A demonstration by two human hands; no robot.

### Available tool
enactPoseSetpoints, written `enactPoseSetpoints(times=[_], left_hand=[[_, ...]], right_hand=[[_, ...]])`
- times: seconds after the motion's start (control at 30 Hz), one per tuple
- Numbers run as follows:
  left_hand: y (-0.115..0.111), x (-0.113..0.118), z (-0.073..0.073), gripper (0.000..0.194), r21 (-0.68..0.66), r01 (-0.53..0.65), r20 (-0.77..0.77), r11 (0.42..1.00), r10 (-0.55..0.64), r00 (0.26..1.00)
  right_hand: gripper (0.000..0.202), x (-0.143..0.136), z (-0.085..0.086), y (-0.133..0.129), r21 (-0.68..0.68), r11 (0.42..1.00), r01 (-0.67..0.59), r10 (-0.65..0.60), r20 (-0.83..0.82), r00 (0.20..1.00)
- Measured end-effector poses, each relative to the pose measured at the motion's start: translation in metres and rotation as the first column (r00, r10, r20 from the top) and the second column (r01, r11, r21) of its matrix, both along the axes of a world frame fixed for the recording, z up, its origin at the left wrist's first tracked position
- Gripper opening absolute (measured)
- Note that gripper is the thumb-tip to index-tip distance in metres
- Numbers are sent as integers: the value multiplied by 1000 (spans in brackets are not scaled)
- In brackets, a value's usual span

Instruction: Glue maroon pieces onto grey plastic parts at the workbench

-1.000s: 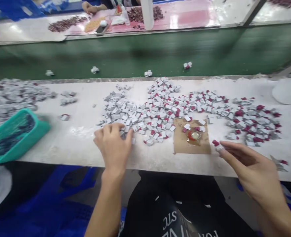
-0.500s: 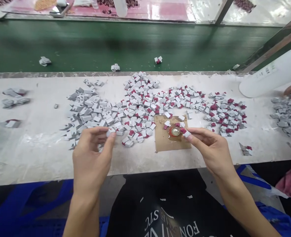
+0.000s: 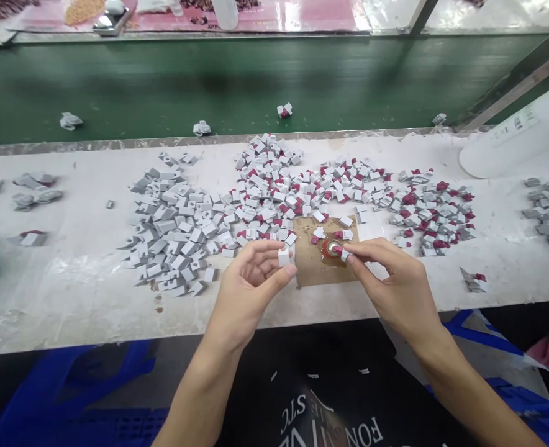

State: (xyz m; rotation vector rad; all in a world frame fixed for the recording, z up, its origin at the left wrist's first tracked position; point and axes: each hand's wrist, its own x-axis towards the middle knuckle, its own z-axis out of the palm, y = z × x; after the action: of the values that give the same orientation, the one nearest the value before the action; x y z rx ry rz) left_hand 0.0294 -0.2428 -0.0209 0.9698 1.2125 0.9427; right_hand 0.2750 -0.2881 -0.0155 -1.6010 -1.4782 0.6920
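Two blocks held: left hand (image 3: 251, 282) pinches white block (image 3: 284, 257) beside cardboard (image 3: 312, 267); right hand (image 3: 398, 273) pinches red-tipped block (image 3: 344, 254), tip at cap (image 3: 331, 248). Next move calls for steadiness.

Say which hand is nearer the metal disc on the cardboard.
Right. The right hand is just right of the disc; the left hand is farther, at the left edge of the cardboard.

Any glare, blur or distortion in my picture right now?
Head view: glare whitens patches of the pink sheet and the worktop; a soft dark band crosses the green surface; the white container looks stretched near the right edge, its label unreadable; the left hand and right hand look fairly clear.
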Motion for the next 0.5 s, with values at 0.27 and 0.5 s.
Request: enactPoseSetpoints(times=[0.27,0.5], left_hand=[[-3,10,-2,22,120,-34,-173,992,54,983],[8,34,9,21,88,159,18,983,-161,987]], right_hand=[[16,1,2,0,-35,996,86,-90,-130,987],[14,3,3,7,-181,982,45,-152,-635,758]])
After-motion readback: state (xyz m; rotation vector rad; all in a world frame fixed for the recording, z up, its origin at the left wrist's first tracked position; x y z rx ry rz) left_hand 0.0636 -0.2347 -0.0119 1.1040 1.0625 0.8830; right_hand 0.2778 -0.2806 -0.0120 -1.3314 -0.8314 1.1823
